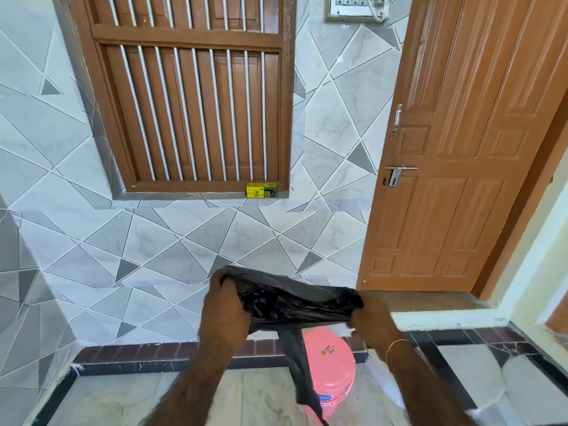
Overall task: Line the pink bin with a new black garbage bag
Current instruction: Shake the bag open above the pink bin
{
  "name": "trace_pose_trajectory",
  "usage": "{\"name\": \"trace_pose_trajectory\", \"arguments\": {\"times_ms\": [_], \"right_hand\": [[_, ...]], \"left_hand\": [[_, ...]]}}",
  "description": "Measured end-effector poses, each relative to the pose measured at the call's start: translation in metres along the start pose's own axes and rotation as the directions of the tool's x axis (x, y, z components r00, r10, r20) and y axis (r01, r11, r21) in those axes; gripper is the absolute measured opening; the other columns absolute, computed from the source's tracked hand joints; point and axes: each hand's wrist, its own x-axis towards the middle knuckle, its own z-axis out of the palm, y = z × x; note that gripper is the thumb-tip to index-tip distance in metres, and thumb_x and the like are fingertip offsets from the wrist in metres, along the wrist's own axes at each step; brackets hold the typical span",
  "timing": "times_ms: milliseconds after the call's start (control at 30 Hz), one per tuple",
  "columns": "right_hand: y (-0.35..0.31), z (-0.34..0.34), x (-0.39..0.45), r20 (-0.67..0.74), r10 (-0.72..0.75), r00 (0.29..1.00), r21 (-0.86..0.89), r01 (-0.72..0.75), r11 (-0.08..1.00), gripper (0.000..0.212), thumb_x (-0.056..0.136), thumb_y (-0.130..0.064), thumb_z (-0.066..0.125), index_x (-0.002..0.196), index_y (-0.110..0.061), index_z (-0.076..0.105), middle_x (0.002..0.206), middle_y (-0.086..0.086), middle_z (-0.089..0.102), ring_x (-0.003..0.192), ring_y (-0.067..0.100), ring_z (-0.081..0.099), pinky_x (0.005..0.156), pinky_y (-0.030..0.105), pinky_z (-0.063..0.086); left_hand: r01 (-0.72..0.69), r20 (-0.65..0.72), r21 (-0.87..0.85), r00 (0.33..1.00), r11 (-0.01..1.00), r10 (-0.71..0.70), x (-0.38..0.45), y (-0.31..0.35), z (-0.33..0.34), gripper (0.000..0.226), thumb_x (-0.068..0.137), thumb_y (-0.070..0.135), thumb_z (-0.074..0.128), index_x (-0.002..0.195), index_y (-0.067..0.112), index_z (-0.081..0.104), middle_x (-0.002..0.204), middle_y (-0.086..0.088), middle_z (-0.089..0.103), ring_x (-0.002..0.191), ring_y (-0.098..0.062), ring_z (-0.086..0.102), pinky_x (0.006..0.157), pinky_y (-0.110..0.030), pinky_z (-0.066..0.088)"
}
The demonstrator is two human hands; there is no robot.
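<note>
I hold a black garbage bag (292, 299) stretched between both hands at lower centre of the head view. My left hand (226, 309) grips its left end and my right hand (370, 321) grips its right end. A narrow tail of the bag hangs down from the middle. Below and behind it stands the pink bin (332, 364) on the floor, partly hidden by the hanging tail and my forearms. The bag is above the bin, not touching it as far as I can tell.
A tiled wall with a barred wooden window (190, 96) faces me; a small yellow-green box (261, 190) sits on its sill. A brown door (461, 155) stands at the right. A dark tile skirting (138, 358) runs along the floor edge.
</note>
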Motion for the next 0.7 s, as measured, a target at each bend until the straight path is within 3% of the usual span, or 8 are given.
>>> {"name": "trace_pose_trajectory", "arguments": {"times_ms": [67,133,300,367,433,533,633,700], "right_hand": [[0.008,-0.012,0.000,-0.180,-0.073,0.981,-0.369,0.002,0.929,0.030,0.082,0.000,0.056,0.107,-0.016,0.059,0.105,0.014,0.064,0.092,0.032,0.062,0.083,0.041,0.056],[0.009,-0.013,-0.003,-0.236,-0.194,0.952,-0.595,0.016,0.803,0.051,0.080,-0.012,0.065,0.127,-0.020,0.047,0.122,0.011,0.055,0.110,0.031,0.054,0.093,0.045,0.051],[-0.037,0.010,-0.036,-0.116,-0.671,0.732,-0.382,0.591,0.710,0.077,0.074,-0.049,0.066,0.143,-0.025,0.040,0.143,-0.004,0.043,0.134,0.017,0.036,0.111,0.039,0.032],[-0.047,0.021,-0.034,0.036,-0.627,0.778,-0.493,0.559,0.666,0.074,0.075,-0.053,0.066,0.140,-0.028,0.042,0.139,-0.003,0.050,0.130,0.019,0.043,0.106,0.039,0.037],[-0.043,0.022,-0.021,0.040,-0.518,0.855,-0.525,0.459,0.717,0.040,0.082,-0.028,0.063,0.122,-0.024,0.059,0.121,0.004,0.066,0.111,0.027,0.060,0.093,0.035,0.046],[-0.027,0.006,0.000,-0.130,-0.333,0.934,-0.188,0.306,0.933,0.034,0.074,0.006,0.050,0.092,-0.014,0.071,0.094,0.010,0.073,0.090,0.029,0.066,0.078,0.025,0.047],[-0.017,-0.021,0.016,-0.232,-0.191,0.954,-0.060,0.182,0.981,0.038,0.073,0.014,0.044,0.087,-0.008,0.071,0.090,0.012,0.071,0.086,0.027,0.063,0.076,0.021,0.042],[-0.013,-0.032,0.020,-0.237,-0.165,0.957,-0.089,0.148,0.985,0.036,0.074,0.014,0.044,0.084,-0.007,0.071,0.086,0.011,0.069,0.081,0.027,0.061,0.074,0.022,0.042]], "left_hand": [[-0.049,0.075,-0.095,0.996,0.994,0.056,0.001,0.004,0.001,0.061,0.074,-0.009,0.059,0.130,0.012,0.048,0.146,-0.002,0.037,0.117,-0.027,0.055,0.105,-0.034,0.044],[-0.075,0.120,-0.175,0.988,0.982,0.097,0.000,0.015,0.000,0.064,0.075,-0.016,0.056,0.132,0.013,0.047,0.145,-0.002,0.040,0.124,-0.023,0.049,0.107,-0.028,0.037],[-0.149,0.206,-0.203,0.960,0.968,0.191,-0.009,0.044,0.004,0.066,0.083,-0.015,0.047,0.142,0.014,0.037,0.149,-0.001,0.037,0.131,-0.018,0.040,0.109,-0.024,0.031],[-0.193,0.225,-0.228,0.943,0.954,0.244,-0.011,0.051,0.005,0.064,0.083,-0.015,0.047,0.139,0.017,0.040,0.145,0.002,0.041,0.115,-0.010,0.041,0.100,-0.018,0.032],[-0.211,0.224,-0.241,0.937,0.947,0.266,-0.011,0.050,0.003,0.063,0.087,-0.013,0.049,0.137,0.026,0.041,0.140,0.007,0.043,0.110,-0.005,0.039,0.100,-0.017,0.034],[-0.311,0.222,-0.152,0.914,0.938,0.339,-0.002,0.027,0.004,0.050,0.092,0.007,0.055,0.126,0.043,0.047,0.137,0.016,0.044,0.115,-0.007,0.049,0.106,-0.023,0.039],[-0.087,0.204,0.157,0.977,0.984,0.054,0.006,-0.008,0.004,0.038,0.091,0.024,0.052,0.128,0.029,0.046,0.133,-0.001,0.053,0.116,-0.025,0.057,0.096,-0.036,0.047],[0.015,0.144,0.321,0.987,0.947,-0.065,0.003,-0.020,0.000,0.033,0.089,0.017,0.055,0.122,0.016,0.050,0.118,-0.008,0.060,0.109,-0.028,0.061,0.090,-0.038,0.050]]}}
